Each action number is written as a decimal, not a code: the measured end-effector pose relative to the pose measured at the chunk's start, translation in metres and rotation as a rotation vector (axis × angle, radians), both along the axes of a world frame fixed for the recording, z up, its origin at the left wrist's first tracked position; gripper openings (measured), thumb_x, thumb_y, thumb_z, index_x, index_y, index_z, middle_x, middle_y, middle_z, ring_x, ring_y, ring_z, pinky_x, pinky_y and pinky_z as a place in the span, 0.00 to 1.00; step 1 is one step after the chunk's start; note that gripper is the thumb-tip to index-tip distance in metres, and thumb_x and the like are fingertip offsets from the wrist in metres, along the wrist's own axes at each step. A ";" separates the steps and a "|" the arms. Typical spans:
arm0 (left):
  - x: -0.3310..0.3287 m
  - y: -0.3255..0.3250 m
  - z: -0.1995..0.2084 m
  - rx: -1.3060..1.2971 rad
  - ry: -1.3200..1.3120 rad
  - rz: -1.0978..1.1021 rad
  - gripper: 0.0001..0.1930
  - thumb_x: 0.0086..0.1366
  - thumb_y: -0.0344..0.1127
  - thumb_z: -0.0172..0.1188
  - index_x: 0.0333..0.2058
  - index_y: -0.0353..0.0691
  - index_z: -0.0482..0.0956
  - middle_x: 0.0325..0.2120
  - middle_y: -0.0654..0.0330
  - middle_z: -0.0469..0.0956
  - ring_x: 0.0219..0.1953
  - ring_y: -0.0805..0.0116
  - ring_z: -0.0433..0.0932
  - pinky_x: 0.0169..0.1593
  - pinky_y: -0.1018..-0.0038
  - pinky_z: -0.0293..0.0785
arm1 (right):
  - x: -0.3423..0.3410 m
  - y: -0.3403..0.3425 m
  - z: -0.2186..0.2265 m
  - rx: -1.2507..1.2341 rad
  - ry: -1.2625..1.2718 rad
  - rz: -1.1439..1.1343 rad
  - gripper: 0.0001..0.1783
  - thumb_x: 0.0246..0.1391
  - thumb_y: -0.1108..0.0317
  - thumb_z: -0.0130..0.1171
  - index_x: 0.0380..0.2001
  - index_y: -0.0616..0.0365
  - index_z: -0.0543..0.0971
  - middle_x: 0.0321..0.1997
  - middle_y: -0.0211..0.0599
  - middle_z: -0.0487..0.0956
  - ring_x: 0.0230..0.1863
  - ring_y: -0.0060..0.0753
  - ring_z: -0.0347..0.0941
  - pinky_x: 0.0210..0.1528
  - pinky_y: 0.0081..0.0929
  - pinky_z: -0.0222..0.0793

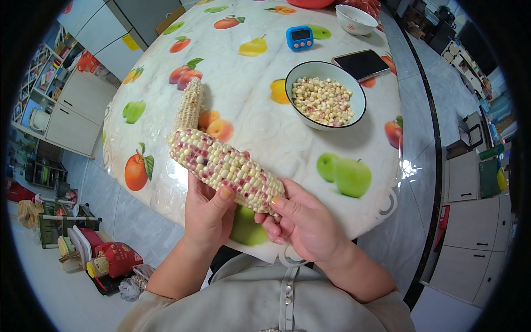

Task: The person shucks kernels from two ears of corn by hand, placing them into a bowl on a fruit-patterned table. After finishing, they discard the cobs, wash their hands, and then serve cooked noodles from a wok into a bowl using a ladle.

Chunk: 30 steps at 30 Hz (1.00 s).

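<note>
- Your left grip (209, 213) clasps the speckled corn cob (227, 167) midway, thumb on its near side.
- Your right grip (304, 221) pinches its right end.
- It slants over the desk (265, 119), close to the near edge.

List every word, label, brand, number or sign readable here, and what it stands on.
None can be read.
Red package, lower left: markings too small.
Yellow sticker, upper left: too small.
Blue gadget: screen too small to read.
Held corn cob: no writing visible.
</note>
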<state>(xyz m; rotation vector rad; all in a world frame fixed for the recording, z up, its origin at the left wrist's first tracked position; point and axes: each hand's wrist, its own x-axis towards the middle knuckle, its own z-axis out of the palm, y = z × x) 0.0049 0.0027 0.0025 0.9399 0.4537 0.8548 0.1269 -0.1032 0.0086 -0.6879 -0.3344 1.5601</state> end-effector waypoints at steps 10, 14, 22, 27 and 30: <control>0.000 -0.002 -0.002 0.049 0.010 0.014 0.39 0.53 0.40 0.66 0.58 0.42 0.51 0.52 0.49 0.65 0.52 0.60 0.68 0.54 0.62 0.67 | 0.001 0.003 -0.002 -0.036 0.032 0.003 0.23 0.54 0.65 0.40 0.53 0.61 0.58 0.36 0.39 0.70 0.24 0.21 0.61 0.25 0.19 0.57; -0.001 0.001 -0.003 0.036 0.017 -0.005 0.39 0.53 0.41 0.66 0.58 0.42 0.51 0.52 0.49 0.65 0.52 0.59 0.68 0.54 0.61 0.67 | 0.001 0.003 -0.002 -0.013 0.064 -0.004 0.23 0.53 0.65 0.41 0.52 0.61 0.59 0.35 0.39 0.70 0.24 0.21 0.61 0.24 0.19 0.56; -0.002 -0.001 -0.002 -0.020 -0.024 -0.029 0.42 0.51 0.35 0.68 0.58 0.41 0.48 0.53 0.49 0.63 0.55 0.59 0.65 0.57 0.62 0.63 | 0.001 0.002 -0.001 -0.036 0.008 -0.011 0.24 0.53 0.65 0.43 0.52 0.61 0.59 0.35 0.39 0.70 0.23 0.21 0.61 0.23 0.19 0.56; -0.005 -0.003 -0.003 0.003 -0.014 -0.027 0.44 0.50 0.35 0.69 0.59 0.41 0.46 0.54 0.49 0.62 0.55 0.58 0.65 0.57 0.61 0.63 | 0.001 0.004 0.001 -0.055 -0.028 0.001 0.24 0.51 0.68 0.42 0.52 0.62 0.60 0.34 0.39 0.70 0.21 0.20 0.60 0.21 0.18 0.55; -0.004 -0.003 -0.004 0.035 -0.015 -0.024 0.44 0.50 0.36 0.68 0.59 0.42 0.46 0.53 0.50 0.63 0.55 0.58 0.65 0.57 0.61 0.63 | 0.002 0.005 0.004 -0.080 -0.022 0.010 0.23 0.50 0.71 0.40 0.52 0.62 0.61 0.32 0.40 0.71 0.20 0.20 0.60 0.20 0.18 0.55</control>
